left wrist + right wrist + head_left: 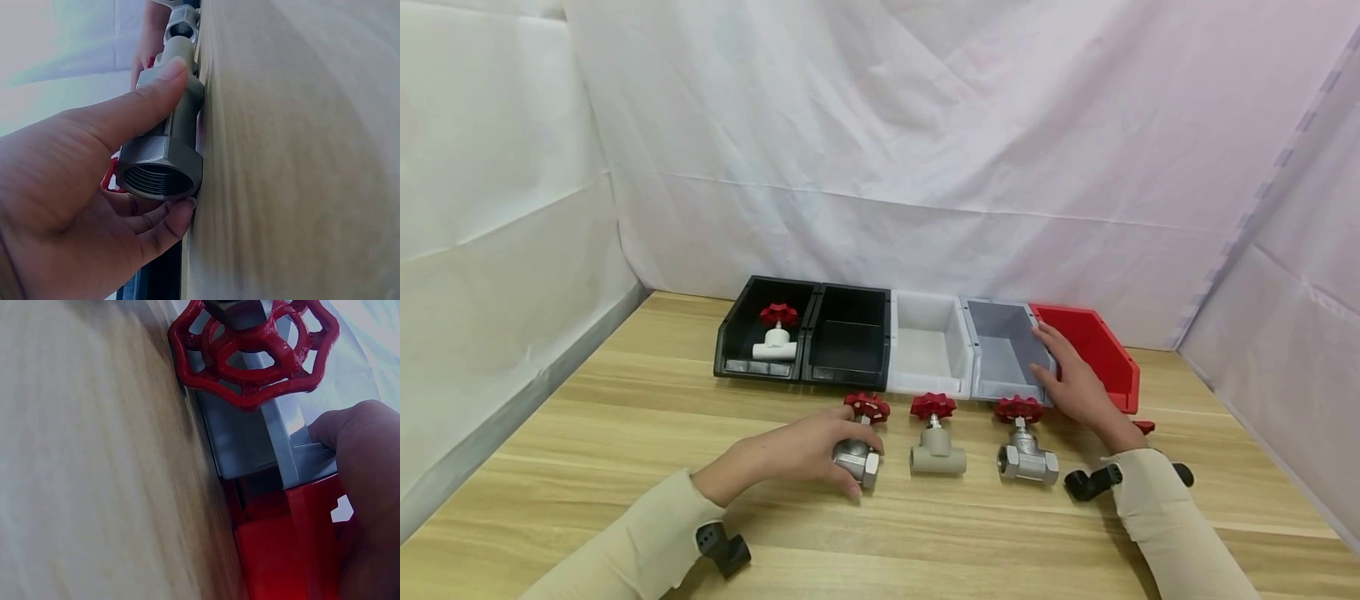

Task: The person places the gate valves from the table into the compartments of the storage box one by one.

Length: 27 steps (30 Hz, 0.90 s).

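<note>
My left hand (pixel 808 446) grips a metal gate valve with a red handwheel (pixel 867 407), thumb on the near side and fingers round the far side. In the left wrist view the metal valve (pixel 159 156) shows its threaded end, low against the tabletop. My right hand (pixel 1078 387) rests on the side wall of the grey bin (pixel 1003 321), where it meets the red bin (pixel 1093 342). Its thumb and index finger are spread apart; the other fingers are mostly hidden. A second metal valve (pixel 1028 454) stands just left of that hand.
A beige plastic valve (pixel 937 450) stands between the metal valves. Behind are a white bin (pixel 925 346), a black bin (pixel 850 337) and another black bin (pixel 741 333) holding a white valve (pixel 775 343). Another red handwheel (pixel 1144 427) peeks out beside the right wrist.
</note>
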{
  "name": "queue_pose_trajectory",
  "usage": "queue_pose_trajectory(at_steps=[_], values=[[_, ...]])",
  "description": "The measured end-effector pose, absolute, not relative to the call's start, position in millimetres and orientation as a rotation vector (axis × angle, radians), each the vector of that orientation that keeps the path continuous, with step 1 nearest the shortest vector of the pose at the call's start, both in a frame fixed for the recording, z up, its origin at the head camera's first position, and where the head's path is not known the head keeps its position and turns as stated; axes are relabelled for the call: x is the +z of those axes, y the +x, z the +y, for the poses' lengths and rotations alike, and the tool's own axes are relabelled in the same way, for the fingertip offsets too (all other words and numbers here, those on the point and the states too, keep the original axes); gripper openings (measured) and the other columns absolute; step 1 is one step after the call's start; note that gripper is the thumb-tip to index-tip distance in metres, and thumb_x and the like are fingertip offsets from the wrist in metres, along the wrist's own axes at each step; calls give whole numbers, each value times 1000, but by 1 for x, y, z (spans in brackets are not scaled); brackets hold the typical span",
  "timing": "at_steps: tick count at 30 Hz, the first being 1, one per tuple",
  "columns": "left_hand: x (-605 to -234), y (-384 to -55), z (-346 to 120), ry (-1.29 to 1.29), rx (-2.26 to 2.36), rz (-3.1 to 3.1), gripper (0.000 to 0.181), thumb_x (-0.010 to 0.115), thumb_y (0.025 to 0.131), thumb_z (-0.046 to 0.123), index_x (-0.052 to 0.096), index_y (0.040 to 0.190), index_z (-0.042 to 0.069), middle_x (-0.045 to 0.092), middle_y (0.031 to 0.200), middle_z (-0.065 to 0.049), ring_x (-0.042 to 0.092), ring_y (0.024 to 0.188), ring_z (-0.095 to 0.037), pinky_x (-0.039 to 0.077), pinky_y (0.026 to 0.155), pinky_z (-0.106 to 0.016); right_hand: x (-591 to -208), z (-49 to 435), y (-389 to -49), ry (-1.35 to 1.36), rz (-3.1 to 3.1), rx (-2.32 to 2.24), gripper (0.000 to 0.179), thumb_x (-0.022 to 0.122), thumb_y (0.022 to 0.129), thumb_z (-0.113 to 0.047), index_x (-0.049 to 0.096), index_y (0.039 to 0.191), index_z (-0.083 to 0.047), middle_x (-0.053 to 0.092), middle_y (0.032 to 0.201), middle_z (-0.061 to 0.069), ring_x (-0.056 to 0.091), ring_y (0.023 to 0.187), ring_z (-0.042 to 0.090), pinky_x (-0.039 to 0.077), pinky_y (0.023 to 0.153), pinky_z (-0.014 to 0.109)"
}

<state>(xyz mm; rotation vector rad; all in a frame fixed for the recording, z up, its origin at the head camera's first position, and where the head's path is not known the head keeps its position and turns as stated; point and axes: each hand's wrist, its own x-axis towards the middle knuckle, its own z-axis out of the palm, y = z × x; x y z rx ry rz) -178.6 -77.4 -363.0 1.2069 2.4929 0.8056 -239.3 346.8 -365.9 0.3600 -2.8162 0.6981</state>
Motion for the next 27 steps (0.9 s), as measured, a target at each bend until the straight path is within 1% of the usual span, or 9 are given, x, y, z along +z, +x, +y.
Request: queue_pose_trajectory(at_steps=[8,18,23,27], values=[[-367,-181,-79,1182,870,2464,48,82,72,41,65,116,32,52,111,1,50,91,-15,45,74,-28,-366,347,-240,352,-2823,702,76,63,92,-16,20,154,-20,13,158,12,31,130,47,40,86,64],[-370,-178,-76,1172,876,2501,48,80,74,44,66,119,31,51,104,2,49,88,-16,45,71,-28,-365,347,-239,349,-2824,705,77,64,91,-15,20,154,-20,13,158,12,30,131,47,40,86,64],[-371,-177,-75,1179,882,2508,48,79,75,43,66,119,29,50,102,2,48,88,-16,45,70,-28,-365,347,-238,349,-2824,711,76,63,91,-15,20,154,-19,13,158,13,30,131,47,40,86,64],[-372,-175,-73,1184,872,2512,47,79,76,43,66,119,30,49,100,3,47,88,-16,44,71,-28,-365,346,-237,345,-2825,710,75,63,92,-16,20,154,-19,13,158,12,30,131,47,40,86,64]])
